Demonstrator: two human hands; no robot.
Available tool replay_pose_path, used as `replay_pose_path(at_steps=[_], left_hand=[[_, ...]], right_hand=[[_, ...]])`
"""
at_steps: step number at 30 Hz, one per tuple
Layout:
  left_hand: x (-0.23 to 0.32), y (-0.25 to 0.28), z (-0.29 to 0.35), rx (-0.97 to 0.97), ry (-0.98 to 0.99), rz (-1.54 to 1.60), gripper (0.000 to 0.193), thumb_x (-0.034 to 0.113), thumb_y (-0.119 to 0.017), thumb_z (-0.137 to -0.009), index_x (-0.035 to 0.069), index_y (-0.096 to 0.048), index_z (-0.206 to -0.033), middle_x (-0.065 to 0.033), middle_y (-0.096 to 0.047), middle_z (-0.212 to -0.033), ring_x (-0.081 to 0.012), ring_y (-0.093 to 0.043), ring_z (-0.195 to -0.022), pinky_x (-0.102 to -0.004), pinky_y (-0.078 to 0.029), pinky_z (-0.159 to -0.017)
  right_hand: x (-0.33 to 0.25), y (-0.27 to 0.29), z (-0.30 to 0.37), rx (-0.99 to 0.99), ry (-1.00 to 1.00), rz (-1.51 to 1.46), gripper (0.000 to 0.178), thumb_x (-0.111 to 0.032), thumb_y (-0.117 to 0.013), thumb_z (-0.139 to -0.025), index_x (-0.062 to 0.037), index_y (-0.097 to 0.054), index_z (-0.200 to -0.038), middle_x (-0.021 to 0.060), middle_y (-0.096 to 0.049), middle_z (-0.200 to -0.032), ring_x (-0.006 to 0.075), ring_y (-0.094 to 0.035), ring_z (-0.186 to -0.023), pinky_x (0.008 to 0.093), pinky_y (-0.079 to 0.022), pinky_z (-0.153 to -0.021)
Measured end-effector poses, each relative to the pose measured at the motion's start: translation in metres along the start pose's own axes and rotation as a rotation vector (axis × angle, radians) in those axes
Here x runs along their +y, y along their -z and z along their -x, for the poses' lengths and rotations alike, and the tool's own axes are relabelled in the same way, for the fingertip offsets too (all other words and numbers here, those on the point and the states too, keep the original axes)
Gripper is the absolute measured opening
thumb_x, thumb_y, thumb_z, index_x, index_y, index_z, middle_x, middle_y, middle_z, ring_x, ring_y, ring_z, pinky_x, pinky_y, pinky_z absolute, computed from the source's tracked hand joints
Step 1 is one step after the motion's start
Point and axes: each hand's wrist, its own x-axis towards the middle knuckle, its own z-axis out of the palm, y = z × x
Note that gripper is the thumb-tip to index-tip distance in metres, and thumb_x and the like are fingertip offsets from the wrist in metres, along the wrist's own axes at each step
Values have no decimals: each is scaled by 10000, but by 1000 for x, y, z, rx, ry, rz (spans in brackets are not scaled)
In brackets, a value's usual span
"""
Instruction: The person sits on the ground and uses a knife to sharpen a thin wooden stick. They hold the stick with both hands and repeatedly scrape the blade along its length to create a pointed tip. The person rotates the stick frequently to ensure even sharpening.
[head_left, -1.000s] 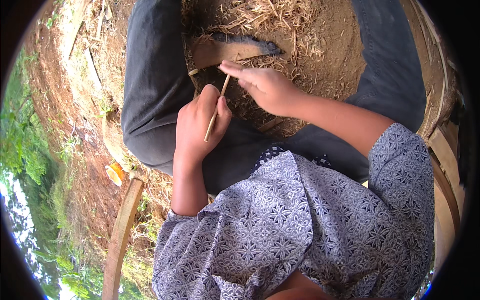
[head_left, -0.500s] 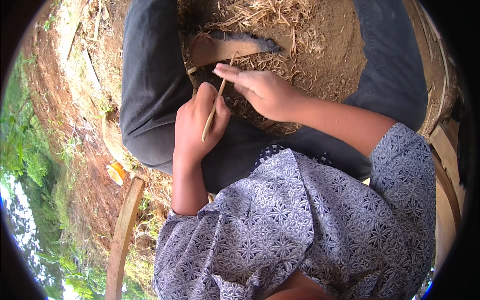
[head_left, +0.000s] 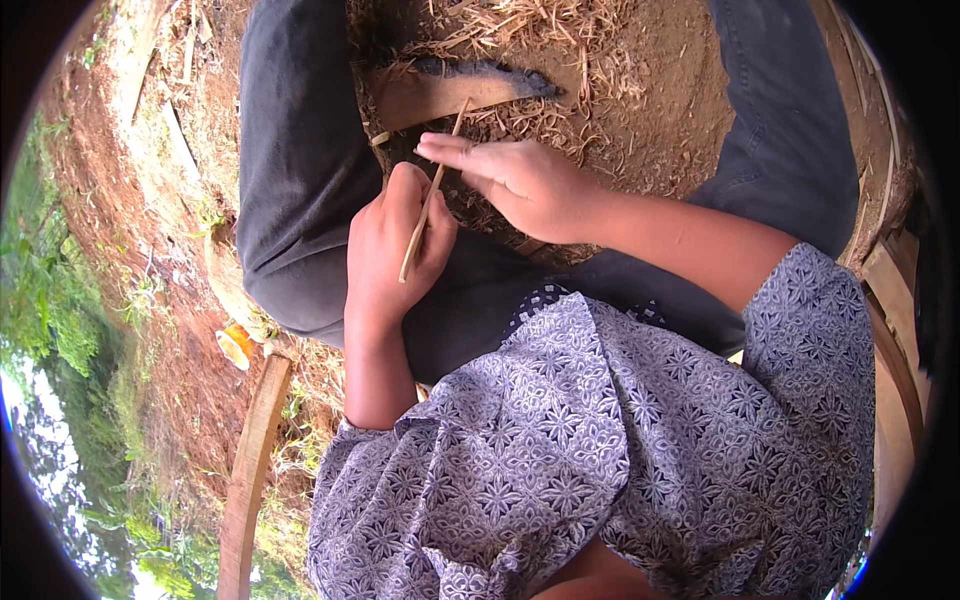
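Note:
A thin pale wooden stick [head_left: 416, 238] slants up and away from my left hand. My left hand [head_left: 385, 240] is closed in a fist, with the stick running between its thumb and bent forefinger. Across the stick's upper part lies my right hand [head_left: 530, 185], its fingers stretched out and close together. Those fingers touch or nearly touch the stick; any grip on their underside is hidden. Beyond both hands, a flat piece of wood [head_left: 430, 98] with a blackened edge rests on the ground, near the stick's far tip.
Curly wood shavings [head_left: 530, 25] litter the brown soil between my dark-trousered legs [head_left: 300, 150]. To the left are an orange object [head_left: 236, 345], a curved wooden bar [head_left: 250, 470] and green plants [head_left: 60, 310]. More wooden pieces [head_left: 890, 290] are at the right edge.
My right hand's fingers have shifted slightly left across the stick. My left hand and the stick have moved barely, a touch to the left.

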Motion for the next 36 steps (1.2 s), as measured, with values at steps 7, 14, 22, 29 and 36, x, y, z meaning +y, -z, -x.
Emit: replay_pose_path(at_steps=[7,14,22,29,36], left_hand=[[7,2,0,56,82,56,105,68,-561,-998,15,-505,-927,-178,-545,-721,-380,-576,-645,-434,-456,-600],[1,-1,-2,44,12,42,94,61,-547,-1008,16,-497,-942,-178,-547,-727,-381,-576,-651,-435,-457,-601],[4,0,-1,124,48,23,103,94,-615,-991,37,-537,-956,-173,-597,-708,-395,-624,-631,-449,-482,-575],[4,2,-1,193,67,-58,125,125,-593,-1013,49,-622,-918,-152,-638,-714,-374,-644,-630,-424,-495,-576],[5,1,-3,116,60,-17,99,98,-583,-997,45,-621,-922,-166,-633,-722,-385,-636,-629,-440,-484,-568]], right_hand=[[5,-2,0,77,15,50,447,-137,-507,-1063,-163,-537,-1508,164,-647,-1388,307,-691,-1166,374,-547,-997],[-2,5,-7,-39,-172,-4,473,-34,-512,-1035,-106,-531,-1502,96,-554,-1521,273,-546,-1388,395,-457,-1134],[43,21,-12,-46,-269,237,433,-134,-488,-1065,-170,-557,-1491,163,-671,-1346,308,-698,-1145,384,-531,-1012],[12,4,-7,55,-104,100,461,-100,-528,-1041,-163,-550,-1498,174,-659,-1362,307,-681,-1200,407,-531,-1018],[34,9,-16,42,-118,113,437,-81,-503,-1048,-104,-551,-1482,145,-578,-1482,314,-578,-1343,402,-478,-1124]])
